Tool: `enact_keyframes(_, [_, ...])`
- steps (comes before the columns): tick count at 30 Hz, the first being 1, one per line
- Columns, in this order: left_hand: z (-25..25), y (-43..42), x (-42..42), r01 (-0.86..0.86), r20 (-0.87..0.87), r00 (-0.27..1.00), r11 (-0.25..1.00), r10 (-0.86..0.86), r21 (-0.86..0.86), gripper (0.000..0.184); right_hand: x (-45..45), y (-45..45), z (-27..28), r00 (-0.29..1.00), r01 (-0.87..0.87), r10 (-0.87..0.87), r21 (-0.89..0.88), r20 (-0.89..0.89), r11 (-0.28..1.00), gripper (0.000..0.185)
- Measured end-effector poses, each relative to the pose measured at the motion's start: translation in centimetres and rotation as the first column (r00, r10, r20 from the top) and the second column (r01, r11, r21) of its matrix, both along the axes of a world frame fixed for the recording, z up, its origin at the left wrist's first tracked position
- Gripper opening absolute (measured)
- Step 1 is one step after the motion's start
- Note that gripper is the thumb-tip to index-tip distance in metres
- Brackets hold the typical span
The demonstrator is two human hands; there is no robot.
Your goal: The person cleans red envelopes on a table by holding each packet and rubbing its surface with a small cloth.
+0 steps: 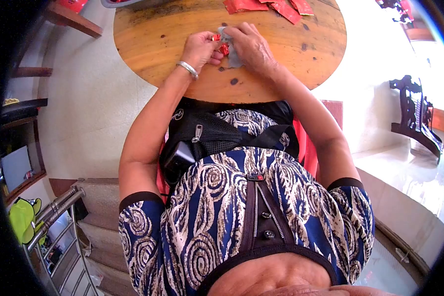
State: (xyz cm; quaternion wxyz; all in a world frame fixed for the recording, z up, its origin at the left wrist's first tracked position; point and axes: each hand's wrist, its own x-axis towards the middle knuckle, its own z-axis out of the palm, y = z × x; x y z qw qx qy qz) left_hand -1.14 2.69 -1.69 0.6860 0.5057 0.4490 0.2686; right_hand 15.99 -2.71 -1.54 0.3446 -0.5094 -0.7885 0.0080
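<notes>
Over the wooden table (182, 89), my left hand (201, 49), with a silver bangle at the wrist, is closed on a small piece of crumpled red wrapper (224, 50). Touching it from the right, my right hand (250, 48) has its fingers bent over a grey cloth (233, 59). The cloth hangs down between the two hands onto the tabletop. A second bit of red shows at the left fingertips. What lies under the right fingers is hidden.
Several flat red packets (283, 11) lie at the table's far edge. Part of a grey tray (118, 3) shows at the far left. A dark carved wooden chair (407, 111) stands at the right, and a metal railing (59, 212) with steps is at the lower left.
</notes>
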Motion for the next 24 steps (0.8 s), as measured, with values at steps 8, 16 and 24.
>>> enact_keyframes(8, [0.4, -0.1, -0.1, 0.015, -0.052, 0.999, 1.0, -0.014, 0.023, 0.012, 2.1, 0.7, -0.4, 0.966, 0.221, -0.226, 0.048, 0.126, 0.974, 0.023])
enact_keyframes(16, [-0.1, 0.3, -0.3, 0.018, -0.003, 1.0, 1.0, -0.018, 0.006, 0.011, 6.1, 0.9, -0.5, 0.917, 0.384, -0.385, 0.033, 0.105, 0.923, 0.019])
enact_keyframes(24, [0.5, 0.0, -0.4, 0.069, -0.049, 0.997, 0.986, -0.062, 0.149, 0.012, 6.5, -0.4, 2.5, 0.837, 0.462, -0.502, 0.21, 0.219, 0.862, 0.033])
